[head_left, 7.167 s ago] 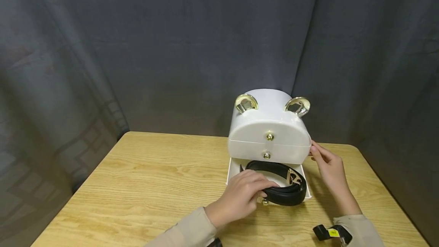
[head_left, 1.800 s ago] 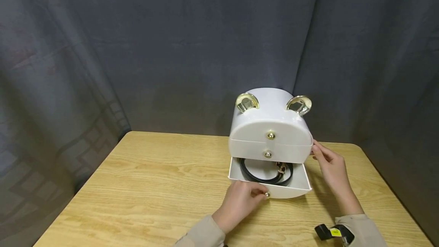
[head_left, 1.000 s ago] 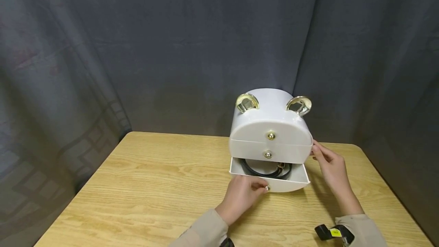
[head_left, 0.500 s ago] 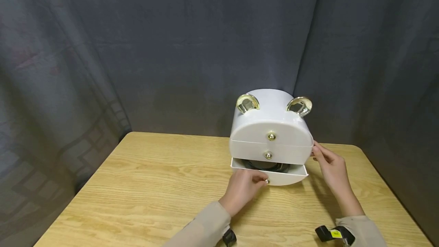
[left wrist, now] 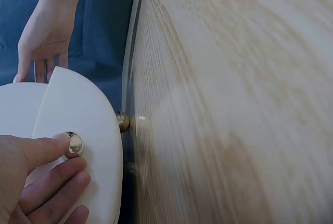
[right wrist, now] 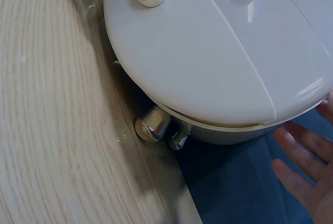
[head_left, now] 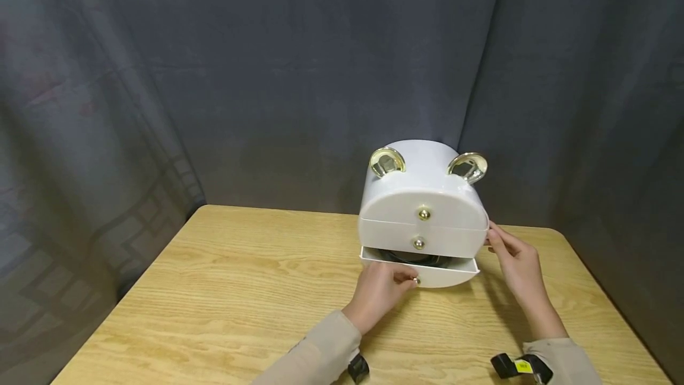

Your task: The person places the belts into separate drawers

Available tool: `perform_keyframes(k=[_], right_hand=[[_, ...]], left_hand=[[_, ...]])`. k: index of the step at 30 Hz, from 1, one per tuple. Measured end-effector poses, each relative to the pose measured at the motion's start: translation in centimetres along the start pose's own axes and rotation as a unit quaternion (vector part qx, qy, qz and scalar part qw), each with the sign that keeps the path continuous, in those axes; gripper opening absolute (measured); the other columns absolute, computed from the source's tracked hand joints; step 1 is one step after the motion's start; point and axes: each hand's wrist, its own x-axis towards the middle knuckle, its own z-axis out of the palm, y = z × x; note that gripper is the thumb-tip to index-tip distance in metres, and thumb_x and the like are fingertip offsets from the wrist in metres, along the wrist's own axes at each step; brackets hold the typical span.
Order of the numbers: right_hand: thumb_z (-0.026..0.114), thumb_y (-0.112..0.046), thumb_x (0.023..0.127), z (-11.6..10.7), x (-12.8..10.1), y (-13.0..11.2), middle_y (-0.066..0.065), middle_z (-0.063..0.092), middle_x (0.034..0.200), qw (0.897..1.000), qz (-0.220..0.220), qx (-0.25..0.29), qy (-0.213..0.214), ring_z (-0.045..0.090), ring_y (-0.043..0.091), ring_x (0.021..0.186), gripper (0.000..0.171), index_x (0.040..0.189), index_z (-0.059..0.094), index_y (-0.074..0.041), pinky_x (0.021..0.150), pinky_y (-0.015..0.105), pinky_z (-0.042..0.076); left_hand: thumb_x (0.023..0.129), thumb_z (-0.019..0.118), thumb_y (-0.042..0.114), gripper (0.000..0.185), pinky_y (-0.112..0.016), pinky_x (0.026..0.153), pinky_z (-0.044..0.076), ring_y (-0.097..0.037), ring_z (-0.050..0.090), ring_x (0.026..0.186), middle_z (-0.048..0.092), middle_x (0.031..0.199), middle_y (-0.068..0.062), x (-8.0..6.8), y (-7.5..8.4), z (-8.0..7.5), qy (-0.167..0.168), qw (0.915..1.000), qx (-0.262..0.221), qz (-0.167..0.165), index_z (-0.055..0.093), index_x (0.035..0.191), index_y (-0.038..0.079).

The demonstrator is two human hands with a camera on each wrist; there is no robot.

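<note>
A white storage box [head_left: 395, 204] with gold ears on top stands at the back right of the table. Its bottom drawer [head_left: 446, 278] is pulled partway out. Inside it a coiled black belt [head_left: 414, 258] shows as a dark strip, mostly hidden under the box. The thumb and forefinger of my left hand [head_left: 376, 291] pinch the gold drawer knob [left wrist: 74, 144]. My right hand [head_left: 518, 266] is at the box's right side, its fingertips at the wall near the back. In the right wrist view its fingers [right wrist: 297, 154] are loosely extended along that side.
The wooden table [head_left: 240, 278] spreads out left and in front of the box. Two upper drawers with gold knobs [head_left: 424, 214] are closed. Gold feet [right wrist: 152, 124] hold the box off the tabletop. Dark grey curtain [head_left: 299, 88] hangs behind the table and at both sides.
My left hand has let go of the belt, which now lies in the drawer, and has taken the knob. The drawer has slid inward, barely moving lately. My right hand has stayed in place.
</note>
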Motion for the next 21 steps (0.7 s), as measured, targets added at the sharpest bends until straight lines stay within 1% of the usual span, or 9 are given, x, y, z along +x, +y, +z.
perform_keyframes(k=[6,15,21], right_hand=[[0.055,-0.014,0.102,0.01,-0.06,0.1,-0.035,0.06,0.091,1.0,0.005,-0.001,-0.001,0.062,-0.01,0.083,0.038,0.131,0.056,0.011,0.074,0.007,0.048],[0.055,-0.015,0.103,-0.04,0.09,0.21,-0.036,0.059,0.093,1.0,0.011,-0.011,-0.006,0.06,-0.012,0.084,0.037,0.133,0.057,0.007,0.075,0.007,0.048],[0.055,-0.014,0.102,-0.04,0.03,0.21,-0.035,0.06,0.093,1.0,0.008,-0.004,-0.007,0.061,-0.01,0.085,0.037,0.132,0.056,0.009,0.075,0.007,0.048]], left_hand=[[0.08,0.083,0.021,0.016,-0.01,0.07,0.047,0.014,0.06,0.077,0.074,0.09,0.017,0.18,-0.17,0.1,-0.002,0.9999,-0.01,-0.003,0.08,0.095,0.024],[0.08,0.084,0.019,0.016,-0.007,0.072,0.046,0.013,0.061,0.078,0.074,0.09,0.014,0.59,-0.25,0.09,0.005,0.9999,-0.013,-0.003,0.08,0.095,0.022],[0.081,0.083,0.018,0.015,-0.007,0.073,0.046,0.01,0.063,0.081,0.074,0.091,0.013,0.75,-0.41,0.12,0.005,0.9998,-0.02,-0.004,0.08,0.096,0.02]])
